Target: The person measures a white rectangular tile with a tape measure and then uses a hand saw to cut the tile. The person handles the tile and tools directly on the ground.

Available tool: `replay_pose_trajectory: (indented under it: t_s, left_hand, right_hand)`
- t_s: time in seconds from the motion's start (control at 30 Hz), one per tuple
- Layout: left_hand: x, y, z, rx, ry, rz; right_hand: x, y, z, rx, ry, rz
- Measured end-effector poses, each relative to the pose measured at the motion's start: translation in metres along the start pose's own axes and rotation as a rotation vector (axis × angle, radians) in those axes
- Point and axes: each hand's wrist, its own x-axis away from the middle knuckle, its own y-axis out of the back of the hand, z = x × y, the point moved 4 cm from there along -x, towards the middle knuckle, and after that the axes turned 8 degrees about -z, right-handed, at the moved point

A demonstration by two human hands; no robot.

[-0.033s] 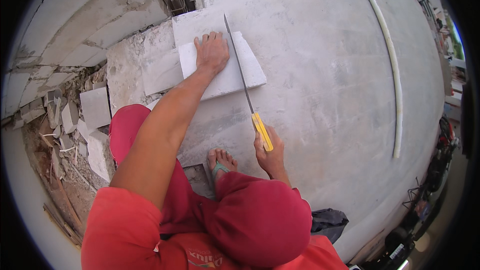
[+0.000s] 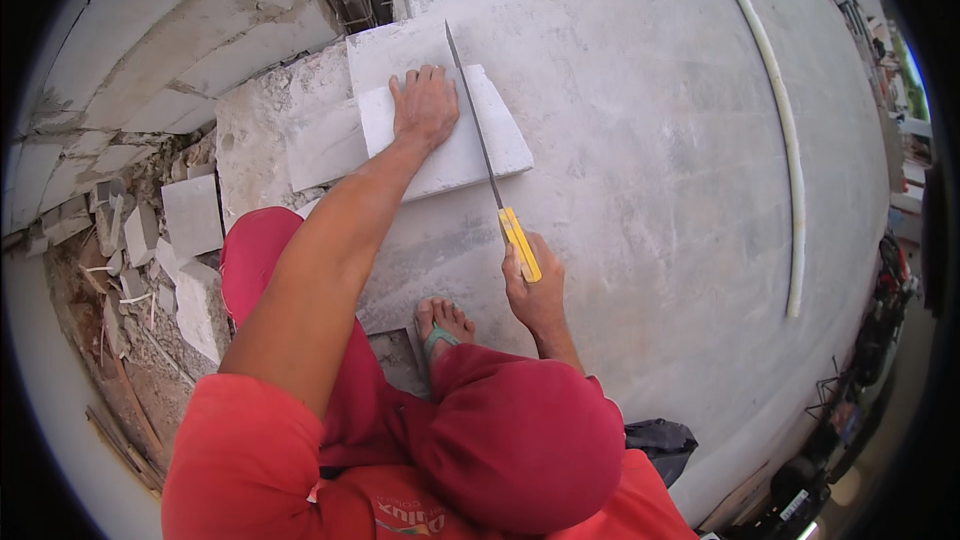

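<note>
A white block (image 2: 492,148) lies flat, partly over another pale block (image 2: 385,52). On its upper face rests my left hand (image 2: 426,108), palm down with the fingers laid out and pressing on it. My right hand (image 2: 537,290) is closed round the yellow handle of a handsaw (image 2: 519,244). The saw's long, narrow blade runs away from me across the white block, just right of my left hand. Its tip reaches past the block's far edge. Whether the teeth have cut into the block cannot be made out.
A block wall (image 2: 200,30) stands at the left, with rubble and broken block pieces (image 2: 190,215) along its foot. A long white pipe (image 2: 785,130) lies on the concrete floor at the right. Behind my right knee is a black bag (image 2: 658,443). Clutter lines the far right edge.
My right hand and the saw have shifted slightly away from me and to the left. The left hand and the white block look unmoved.
</note>
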Motion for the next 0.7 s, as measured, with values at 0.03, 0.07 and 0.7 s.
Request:
replay_pose_trajectory:
  t_s: [0.03, 0.07, 0.7]
  left_hand:
    - [0.002, 0.001, 0.007, -0.016, 0.004, -0.003]
    - [0.005, 0.002, 0.013, -0.031, 0.007, -0.005]
    - [0.005, -0.001, 0.007, 0.010, 0.010, -0.022]
  right_hand:
    - [-0.008, -0.009, 0.002, -0.028, 0.030, -0.003]
    - [0.000, -0.011, 0.002, -0.027, 0.020, 0.008]
    - [0.104, 0.032, -0.041, 0.057, -0.056, -0.036]
